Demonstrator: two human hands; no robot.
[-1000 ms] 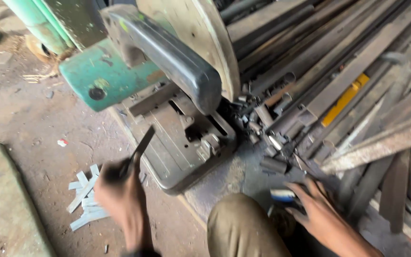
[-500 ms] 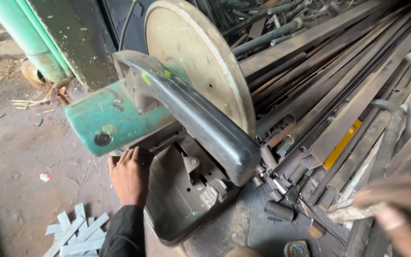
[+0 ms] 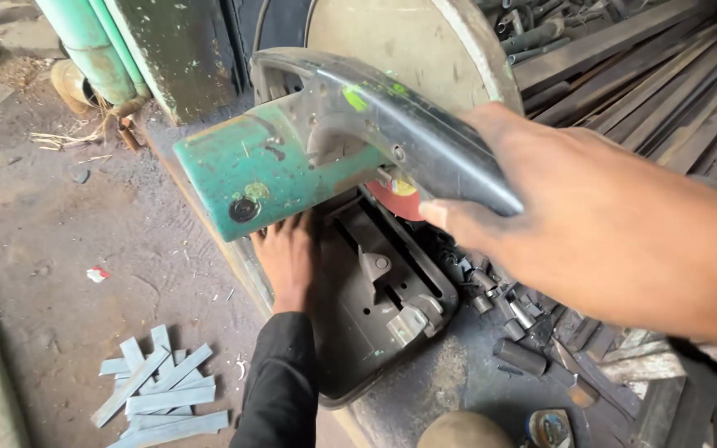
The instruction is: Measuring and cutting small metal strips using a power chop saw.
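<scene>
A green chop saw (image 3: 275,170) with a black handle (image 3: 408,133) and a large metal blade guard (image 3: 408,41) stands on a dark steel base (image 3: 375,307). My right hand (image 3: 591,216) wraps around the far end of the black handle. My left hand (image 3: 288,253), in a black sleeve, rests flat on the left edge of the base, under the green motor housing. A red cutting disc (image 3: 396,197) shows beneath the handle. Whether the left hand holds anything is hidden by the saw body.
Several cut flat metal strips (image 3: 159,386) lie on the dirt floor at the lower left. Long steel bars (image 3: 649,75) are stacked at the right. Short metal offcuts (image 3: 508,319) litter the area right of the base. A green pipe (image 3: 93,50) stands at the back left.
My right hand has come up from the lower right and closed on the saw handle. My left hand has stayed at the base's left edge. The view has moved closer.
</scene>
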